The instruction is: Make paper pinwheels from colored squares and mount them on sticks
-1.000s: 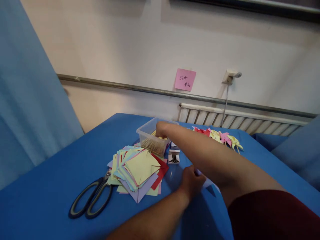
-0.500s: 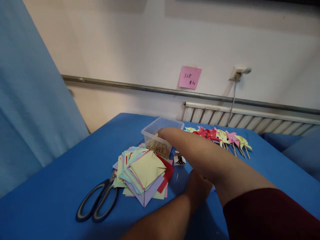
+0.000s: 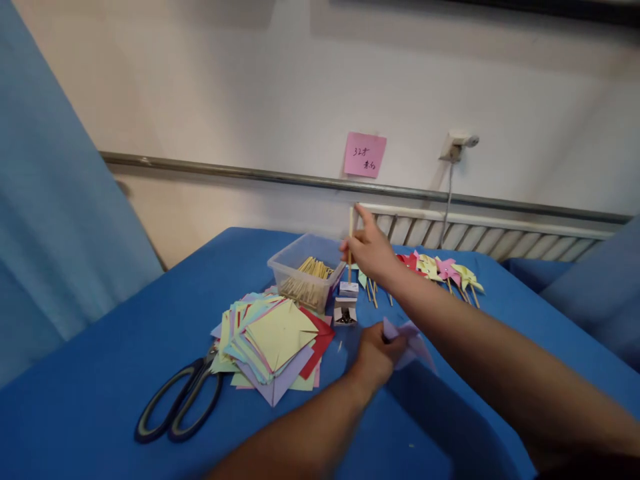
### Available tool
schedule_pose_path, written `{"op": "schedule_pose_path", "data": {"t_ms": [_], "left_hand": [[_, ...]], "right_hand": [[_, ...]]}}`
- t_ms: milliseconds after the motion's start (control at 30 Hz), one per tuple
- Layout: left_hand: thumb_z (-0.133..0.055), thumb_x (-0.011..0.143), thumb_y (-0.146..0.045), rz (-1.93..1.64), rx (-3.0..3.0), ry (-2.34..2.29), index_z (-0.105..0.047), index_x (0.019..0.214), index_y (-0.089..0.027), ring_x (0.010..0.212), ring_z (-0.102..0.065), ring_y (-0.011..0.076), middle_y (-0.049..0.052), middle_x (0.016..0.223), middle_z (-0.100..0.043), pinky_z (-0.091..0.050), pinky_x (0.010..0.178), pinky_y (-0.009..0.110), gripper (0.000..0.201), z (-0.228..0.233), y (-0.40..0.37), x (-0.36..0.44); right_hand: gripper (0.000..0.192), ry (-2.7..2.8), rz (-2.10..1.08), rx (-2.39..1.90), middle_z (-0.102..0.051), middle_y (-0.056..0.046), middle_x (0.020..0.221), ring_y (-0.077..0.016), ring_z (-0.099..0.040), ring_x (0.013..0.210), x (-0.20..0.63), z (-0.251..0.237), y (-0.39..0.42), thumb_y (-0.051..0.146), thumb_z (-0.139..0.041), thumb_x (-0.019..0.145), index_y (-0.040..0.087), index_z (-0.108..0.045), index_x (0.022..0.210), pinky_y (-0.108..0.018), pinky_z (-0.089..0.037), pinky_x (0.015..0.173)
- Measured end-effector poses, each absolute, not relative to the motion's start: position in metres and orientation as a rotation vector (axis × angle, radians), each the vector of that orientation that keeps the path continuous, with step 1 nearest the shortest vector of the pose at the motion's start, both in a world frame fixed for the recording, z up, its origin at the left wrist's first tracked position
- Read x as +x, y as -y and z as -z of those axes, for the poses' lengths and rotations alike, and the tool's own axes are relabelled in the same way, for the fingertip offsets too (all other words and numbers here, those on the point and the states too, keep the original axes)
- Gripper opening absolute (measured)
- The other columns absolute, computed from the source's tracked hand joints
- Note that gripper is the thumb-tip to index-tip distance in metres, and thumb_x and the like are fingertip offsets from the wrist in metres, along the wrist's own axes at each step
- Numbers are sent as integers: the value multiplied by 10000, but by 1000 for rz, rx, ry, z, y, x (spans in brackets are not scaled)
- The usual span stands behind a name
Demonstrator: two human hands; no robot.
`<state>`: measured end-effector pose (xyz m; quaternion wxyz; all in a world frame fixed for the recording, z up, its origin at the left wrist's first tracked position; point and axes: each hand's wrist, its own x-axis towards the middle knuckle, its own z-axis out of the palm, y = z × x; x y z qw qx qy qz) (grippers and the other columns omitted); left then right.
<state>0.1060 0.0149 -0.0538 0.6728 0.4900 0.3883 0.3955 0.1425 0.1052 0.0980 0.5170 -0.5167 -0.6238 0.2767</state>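
The right hand (image 3: 367, 250) has come up out of the clear tub (image 3: 300, 267), fingers pinched on one wooden stick (image 3: 351, 233) held upright above it. The left hand (image 3: 375, 350) keeps a folded lilac paper (image 3: 410, 340), probably a pinwheel, clamped on the blue table (image 3: 125, 333). A paper stack (image 3: 273, 340), scissors (image 3: 175, 400) and a small pin box (image 3: 346, 312) lie close by.

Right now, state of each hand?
Left hand: closed on the purple paper piece.
Right hand: closed on a wooden stick, held upright.
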Motion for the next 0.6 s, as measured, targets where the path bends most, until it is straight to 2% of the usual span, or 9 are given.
{"op": "schedule_pose_path", "data": {"t_ms": [100, 167, 233, 333, 400, 500, 600], "left_hand": [[-678, 620, -339, -924, 1160, -881, -609, 670, -149, 511, -453, 109, -17, 568, -555, -340, 473, 225, 208, 48, -19, 101], [-689, 607, -317, -941, 1173, -905, -619, 695, -142, 523, -466, 110, -14, 596, -573, -350, 485, 224, 208, 44, -22, 99], [-703, 588, -301, -986, 1222, -1008, -633, 703, -135, 546, -494, 119, -7, 617, -592, -367, 504, 224, 214, 42, -25, 98], [-712, 590, -324, -992, 1244, -1047, -637, 731, -125, 549, -517, 131, 6, 628, -612, -378, 512, 231, 255, 41, -27, 98], [-722, 590, -356, -1006, 1261, -1066, -636, 723, -127, 535, -517, 129, 8, 621, -617, -373, 505, 230, 279, 40, -28, 98], [-736, 594, -387, -1001, 1274, -1085, -641, 749, -127, 559, -543, 141, 26, 649, -644, -385, 515, 232, 317, 39, -29, 98], [-735, 609, -406, -990, 1266, -1037, -649, 778, -125, 585, -565, 150, 41, 684, -666, -396, 526, 233, 339, 36, -28, 98]], "right_hand": [[593, 1291, -724, -1105, -579, 26, 714, -113, -515, 473, 178, -73, -33, 187, -456, 844, 262, -256, 1397, -237, -449, 457], [421, 1132, -803, -1100, -530, 45, 678, -74, -396, 402, 196, -47, 4, 273, -463, 859, 234, -387, 1271, -196, -344, 379], [324, 1007, -885, -1144, -488, 66, 637, -60, -342, 386, 207, -19, 27, 341, -477, 862, 221, -428, 1159, -179, -295, 365], [290, 952, -979, -1220, -415, 94, 534, -63, -328, 362, 213, 17, 42, 438, -486, 851, 201, -462, 1017, -173, -257, 348], [302, 981, -1051, -1227, -432, 93, 526, -63, -344, 348, 212, 32, 44, 487, -493, 836, 202, -462, 933, -177, -256, 341], [290, 1028, -1082, -1203, -486, 74, 549, -65, -386, 370, 210, 41, 43, 494, -484, 838, 206, -453, 841, -180, -283, 359], [297, 1065, -1102, -1251, -475, 74, 530, -59, -352, 360, 209, 42, 43, 494, -464, 850, 202, -459, 793, -175, -250, 342]]}}
